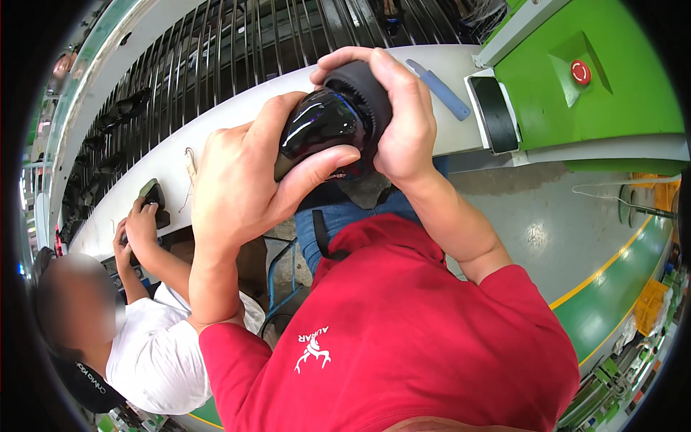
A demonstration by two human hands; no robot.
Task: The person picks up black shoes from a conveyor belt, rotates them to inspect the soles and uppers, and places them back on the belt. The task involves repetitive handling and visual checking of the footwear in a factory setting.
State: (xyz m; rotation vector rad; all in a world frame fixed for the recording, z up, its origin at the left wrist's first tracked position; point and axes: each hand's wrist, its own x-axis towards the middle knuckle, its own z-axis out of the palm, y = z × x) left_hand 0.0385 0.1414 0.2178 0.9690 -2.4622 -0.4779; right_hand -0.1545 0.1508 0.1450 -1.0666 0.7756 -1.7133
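Up in front of my chest, over the near edge of the white bench [270, 90], both my hands grip a black shoe [320, 122]. It has a smooth glossy upper and a matte sole [368, 90] with a ridged edge. My left hand [241, 180] is closed on the glossy side, its thumb lying across the near part. From the right, my right hand [404, 119] wraps the sole, fingers curled over the far end. My palms hide part of the shoe. A blue-handled knife-like tool [446, 93] lies on the bench just beyond my right hand.
A black phone-like device [493, 111] rests beside a green machine [619, 79] with a red emergency button [581, 71]. Metal rollers [216, 50] run behind the bench, carrying dark pieces [119, 111]. At left, a co-worker's hands [140, 223] hold a dark item. Thin string [191, 169] lies between us.
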